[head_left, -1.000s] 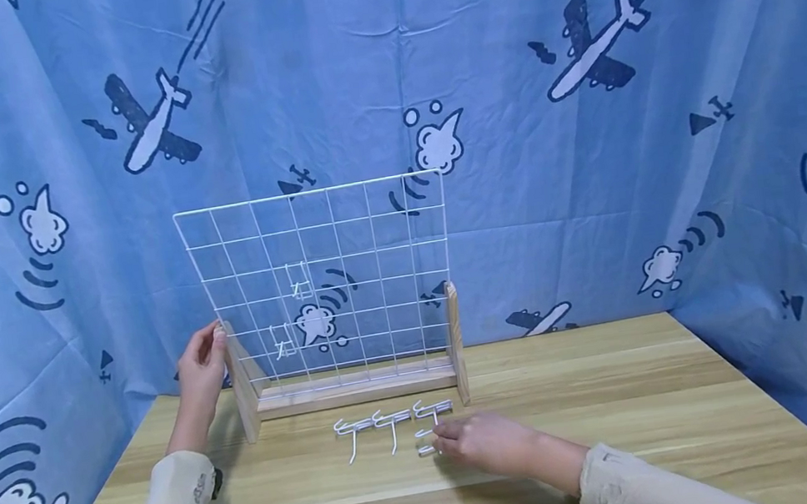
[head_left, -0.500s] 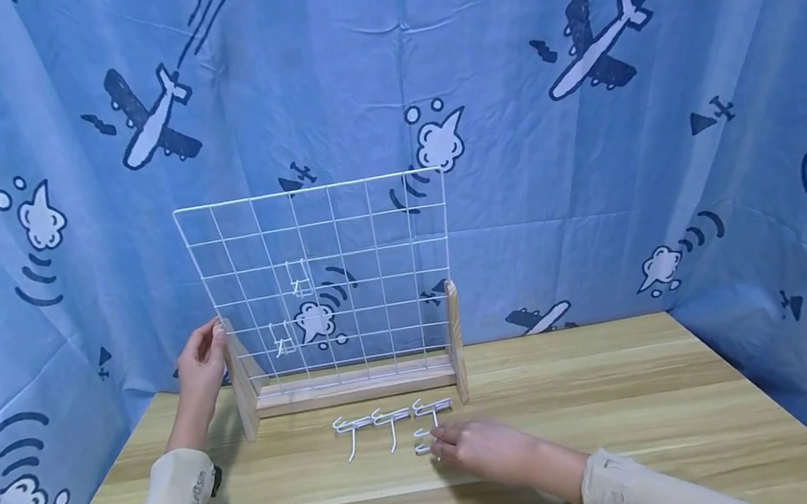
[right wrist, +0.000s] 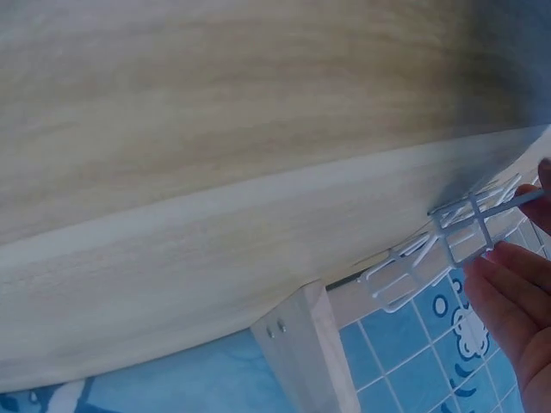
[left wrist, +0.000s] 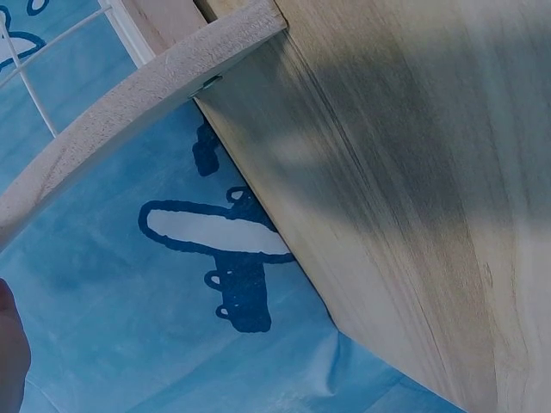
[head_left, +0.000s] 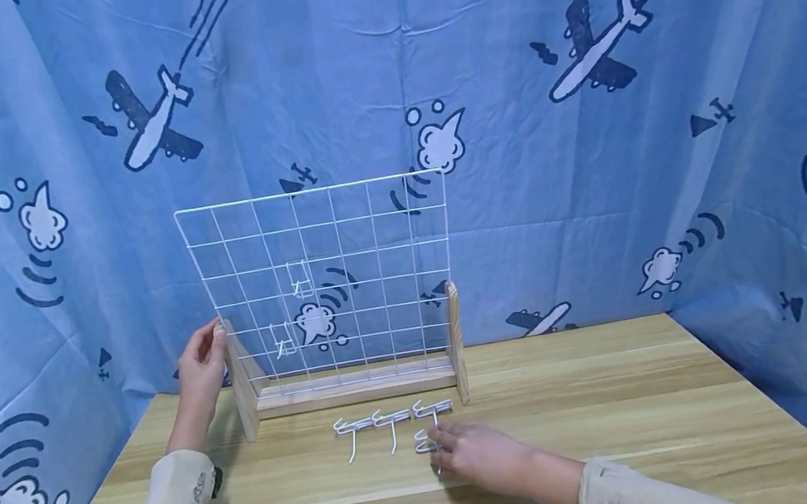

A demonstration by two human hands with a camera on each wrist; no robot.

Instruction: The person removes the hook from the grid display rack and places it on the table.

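Observation:
A white wire grid panel (head_left: 352, 220) stands upright in a wooden base (head_left: 360, 390). My left hand (head_left: 199, 370) holds the top of the base's left wooden post (head_left: 242, 389), its thumb near the grid's edge. In front of the base, my right hand (head_left: 485, 459) pinches a white wire hook (right wrist: 465, 231) between thumb and fingers, close over the table. Fingers cover part of this hook in the head view. Two similar hooks, an upper one (head_left: 300, 281) and a lower one (head_left: 283, 342), hang on the grid's left half.
Three more white hooks lie in a row before the base: a left one (head_left: 353, 428), a middle one (head_left: 391, 418) and a right one (head_left: 432, 407), just beyond my right hand. A blue patterned curtain (head_left: 517, 188) surrounds the wooden table (head_left: 617, 394).
The hook at my right fingers has turned a little, and its prong tip now shows below them. My right hand has shifted slightly; the left hand keeps its place on the post.

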